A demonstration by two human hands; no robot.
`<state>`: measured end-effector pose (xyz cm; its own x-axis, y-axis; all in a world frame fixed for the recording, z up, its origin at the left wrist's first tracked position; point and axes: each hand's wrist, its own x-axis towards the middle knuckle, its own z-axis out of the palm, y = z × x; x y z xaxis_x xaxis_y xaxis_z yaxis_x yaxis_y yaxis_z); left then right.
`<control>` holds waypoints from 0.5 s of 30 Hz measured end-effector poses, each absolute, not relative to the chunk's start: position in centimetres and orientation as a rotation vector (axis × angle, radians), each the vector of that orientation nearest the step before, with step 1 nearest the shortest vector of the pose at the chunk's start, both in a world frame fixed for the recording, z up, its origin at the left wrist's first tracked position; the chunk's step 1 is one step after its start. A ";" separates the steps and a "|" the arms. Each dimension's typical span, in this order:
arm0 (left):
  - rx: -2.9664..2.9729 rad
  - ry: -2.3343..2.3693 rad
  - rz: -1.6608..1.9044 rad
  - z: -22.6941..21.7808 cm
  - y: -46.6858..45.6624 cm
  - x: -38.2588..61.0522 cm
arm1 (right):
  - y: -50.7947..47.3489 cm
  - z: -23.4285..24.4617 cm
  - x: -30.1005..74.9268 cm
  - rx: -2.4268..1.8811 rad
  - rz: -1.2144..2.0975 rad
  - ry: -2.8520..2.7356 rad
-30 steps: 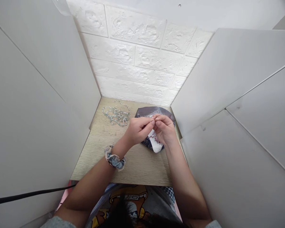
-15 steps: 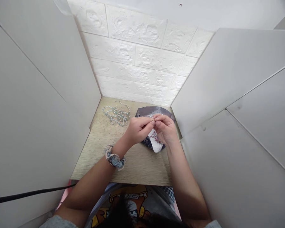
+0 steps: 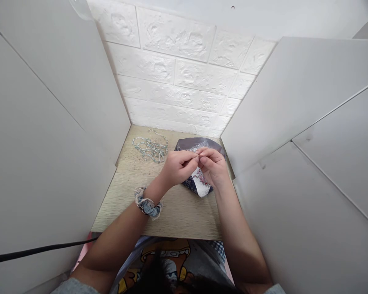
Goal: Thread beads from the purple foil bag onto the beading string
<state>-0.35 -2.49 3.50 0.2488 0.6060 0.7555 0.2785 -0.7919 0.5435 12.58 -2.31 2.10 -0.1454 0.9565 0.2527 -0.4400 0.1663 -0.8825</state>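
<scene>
My left hand (image 3: 178, 166) and my right hand (image 3: 214, 165) meet fingertip to fingertip above a dark foil bag (image 3: 194, 143) that lies on the small wooden table (image 3: 171, 208). Both hands are pinched closed on something tiny that I cannot make out. The bag's mouth shows a white lining with small pinkish beads (image 3: 199, 179) inside. A scrunchie (image 3: 147, 204) sits on my left wrist. A heap of pale green beaded strands (image 3: 151, 148) lies at the table's far left, apart from both hands.
White panels close in on the left (image 3: 49, 114) and right (image 3: 309, 134), and a white brick-pattern wall (image 3: 184, 77) stands behind the table. A black cable (image 3: 33, 251) runs along the lower left.
My fingertips shifted slightly against each other; the hands stay in place over the bag.
</scene>
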 end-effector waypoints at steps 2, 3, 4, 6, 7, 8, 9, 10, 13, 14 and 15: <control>2.235 0.816 1.560 3.6 -2.5 -0.3 | -2.3 2.1 12.6 -0.612 1.370 -1.112; 2.238 0.816 1.560 3.6 -2.5 -0.3 | -2.3 2.1 12.6 -0.603 1.375 -1.114; 2.241 0.819 1.560 3.6 -2.5 -0.3 | -2.3 2.1 12.6 -0.592 1.382 -1.116; 2.243 0.825 1.561 3.6 -2.5 -0.4 | -2.3 2.1 12.6 -0.570 1.393 -1.118; 2.243 0.824 1.563 3.5 -2.5 -0.4 | -2.3 2.1 12.6 -0.562 1.397 -1.117; 2.242 0.819 1.568 3.5 -2.5 -0.4 | -2.3 2.2 12.6 -0.560 1.398 -1.115; 2.241 0.811 1.572 3.5 -2.5 -0.4 | -2.3 2.2 12.6 -0.565 1.396 -1.113; 2.241 0.803 1.578 3.5 -2.5 -0.4 | -2.3 2.2 12.5 -0.578 1.390 -1.112; 2.239 0.797 1.585 3.4 -2.4 -0.3 | -2.3 2.3 12.5 -0.629 1.365 -1.115; 2.238 0.796 1.585 3.4 -2.4 -0.3 | -2.3 2.3 12.5 -0.637 1.358 -1.116; 2.236 0.794 1.586 3.4 -2.4 -0.3 | -2.3 2.3 12.5 -0.637 1.355 -1.117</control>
